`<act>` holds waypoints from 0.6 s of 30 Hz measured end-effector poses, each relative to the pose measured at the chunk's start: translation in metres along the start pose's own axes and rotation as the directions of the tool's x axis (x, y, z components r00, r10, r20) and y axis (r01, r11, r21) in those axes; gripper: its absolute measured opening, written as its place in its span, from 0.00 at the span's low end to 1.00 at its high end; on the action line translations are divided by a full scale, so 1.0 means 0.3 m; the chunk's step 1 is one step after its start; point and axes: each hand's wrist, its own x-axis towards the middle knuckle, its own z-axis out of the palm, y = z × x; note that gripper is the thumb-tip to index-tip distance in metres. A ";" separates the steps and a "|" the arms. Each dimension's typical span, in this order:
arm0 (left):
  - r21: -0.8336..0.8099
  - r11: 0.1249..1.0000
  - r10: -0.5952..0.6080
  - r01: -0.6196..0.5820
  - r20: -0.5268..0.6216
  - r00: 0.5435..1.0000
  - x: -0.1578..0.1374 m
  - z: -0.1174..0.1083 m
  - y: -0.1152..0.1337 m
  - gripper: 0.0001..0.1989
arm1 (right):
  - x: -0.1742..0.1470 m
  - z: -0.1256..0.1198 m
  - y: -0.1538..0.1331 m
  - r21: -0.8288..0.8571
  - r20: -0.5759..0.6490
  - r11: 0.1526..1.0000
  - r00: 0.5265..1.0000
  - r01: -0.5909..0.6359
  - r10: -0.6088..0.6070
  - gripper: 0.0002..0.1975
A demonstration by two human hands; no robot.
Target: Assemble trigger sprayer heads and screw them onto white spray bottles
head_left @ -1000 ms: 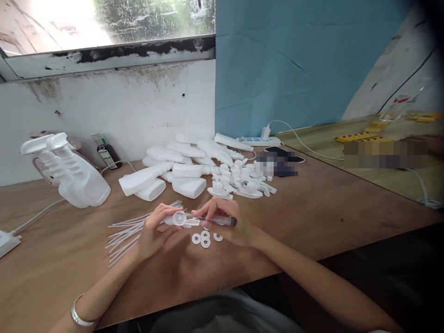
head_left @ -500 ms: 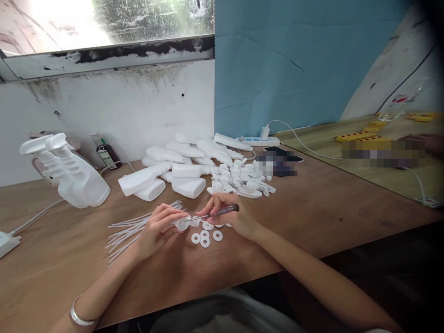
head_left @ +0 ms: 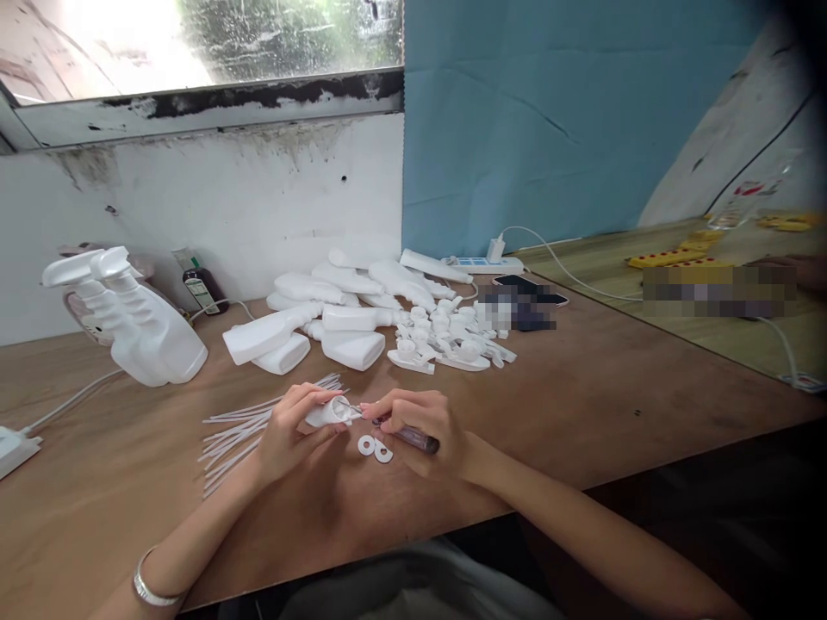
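My left hand (head_left: pixel 294 435) is closed around a white plastic spray-head part (head_left: pixel 337 410), its round opening turned toward my right hand. In my right hand (head_left: pixel 426 430) is a screwdriver (head_left: pixel 417 437) with a dark translucent handle. Its thin metal shaft points left and reaches the rim of the white part; whether the tip is inside, I cannot tell. Below my fingers lie white ring washers (head_left: pixel 366 445), partly covered by my right hand. Thin white tubes (head_left: pixel 239 430) lie beside my left hand.
White spray bottles (head_left: pixel 352 336) lie piled at the back, with a heap of white trigger parts (head_left: pixel 445 331) to their right. Two joined-looking bottles (head_left: pixel 152 331) stand at left near a dark bottle (head_left: pixel 202 288). A phone (head_left: pixel 530 288) and power strip (head_left: pixel 481 264) are behind.
My right hand has turned and lowered, so the screwdriver handle now slants down to the right. The white part's opening has tipped upward, and more washers are hidden by my hand.
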 end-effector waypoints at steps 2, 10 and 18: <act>-0.004 1.000 -0.017 0.017 -0.004 1.000 0.000 0.001 0.004 0.14 | 0.001 0.000 0.002 0.005 -0.011 1.000 1.000 -0.006 0.006 0.08; -0.034 0.999 -0.037 0.036 -0.020 0.999 -0.004 0.006 0.008 0.15 | -0.007 0.006 0.006 0.023 -0.023 0.999 0.999 -0.042 0.043 0.07; -0.136 0.991 0.013 -0.004 0.065 0.998 0.007 0.002 0.007 0.14 | 0.021 -0.025 0.015 0.318 -0.005 0.814 0.858 -0.486 0.514 0.09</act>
